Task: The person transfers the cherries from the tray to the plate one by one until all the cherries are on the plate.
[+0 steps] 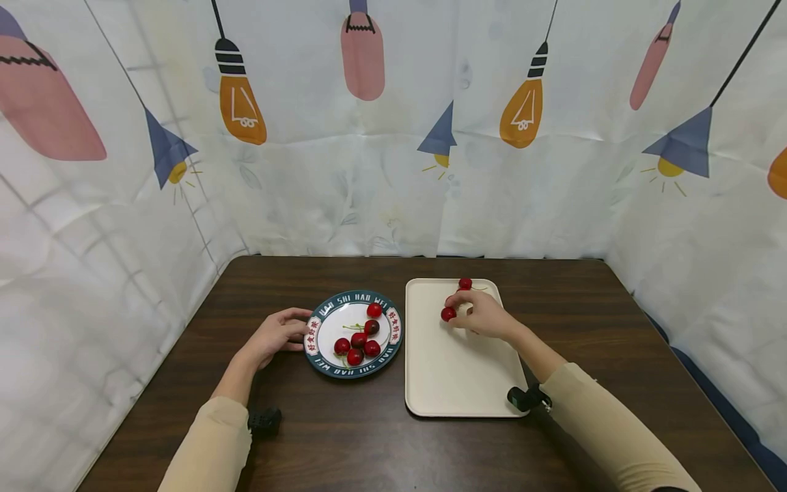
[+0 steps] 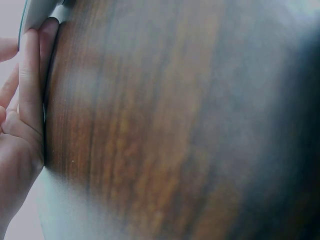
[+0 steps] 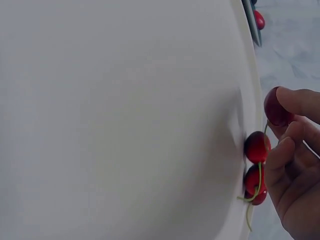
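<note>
My left hand [image 1: 279, 336] grips the left rim of a round plate [image 1: 317, 360] with a dark green lettered border; in the left wrist view, fingers [image 2: 30, 75] reach under the plate's edge [image 2: 37, 14]. Several red cherries [image 1: 359, 339] lie on the plate. Over the far part of a cream tray [image 1: 458, 383], my right hand [image 1: 482, 316] pinches a cherry [image 1: 448, 314] between thumb and fingers. The right wrist view shows this held cherry [image 3: 276, 107] raised off the tray. Behind it are more cherries [image 3: 257, 147] with green stems, partly hidden by the hand in the head view.
Plate and tray stand side by side on a dark wooden table [image 1: 344, 437], with a narrow gap between them. A printed white curtain [image 1: 344, 191] hangs behind the table and along its sides. Small black devices [image 1: 264, 421] are strapped to both wrists.
</note>
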Demonstrator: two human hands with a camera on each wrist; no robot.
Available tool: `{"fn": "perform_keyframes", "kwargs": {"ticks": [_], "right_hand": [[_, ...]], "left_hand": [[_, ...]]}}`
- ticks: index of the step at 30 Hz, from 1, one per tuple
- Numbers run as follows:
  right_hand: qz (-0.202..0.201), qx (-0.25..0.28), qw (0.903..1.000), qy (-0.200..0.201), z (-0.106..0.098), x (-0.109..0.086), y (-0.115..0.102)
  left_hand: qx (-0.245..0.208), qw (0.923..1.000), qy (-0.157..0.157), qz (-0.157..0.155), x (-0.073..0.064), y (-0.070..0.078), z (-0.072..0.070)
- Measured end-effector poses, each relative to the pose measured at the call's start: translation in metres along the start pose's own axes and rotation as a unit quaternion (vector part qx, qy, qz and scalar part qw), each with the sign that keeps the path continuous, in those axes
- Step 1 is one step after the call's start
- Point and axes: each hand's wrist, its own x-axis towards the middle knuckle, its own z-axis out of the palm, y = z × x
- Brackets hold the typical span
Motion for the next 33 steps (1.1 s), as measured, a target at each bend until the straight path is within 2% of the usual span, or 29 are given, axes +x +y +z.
{"fn": "perform_keyframes", "kwargs": {"ticks": [5,17,22,33], "right_hand": [[-0.024,-0.011,0.9996,0.010,0.006,0.006,-0.003],[-0.011,-0.007,0.9999,-0.003,0.023,0.016,-0.020],[-0.007,-0.002,0.9998,-0.018,0.030,0.021,-0.026],[-0.034,0.009,0.9980,-0.053,0.048,0.028,-0.039]], "left_hand": [[-0.001,1.0000,-0.001,0.001,-0.001,0.001,0.000],[0.001,1.0000,0.003,-0.001,-0.001,0.001,0.000],[0.004,1.0000,0.001,0.002,-0.001,0.002,0.000],[0.003,1.0000,0.003,0.002,-0.002,0.001,0.000]]}}
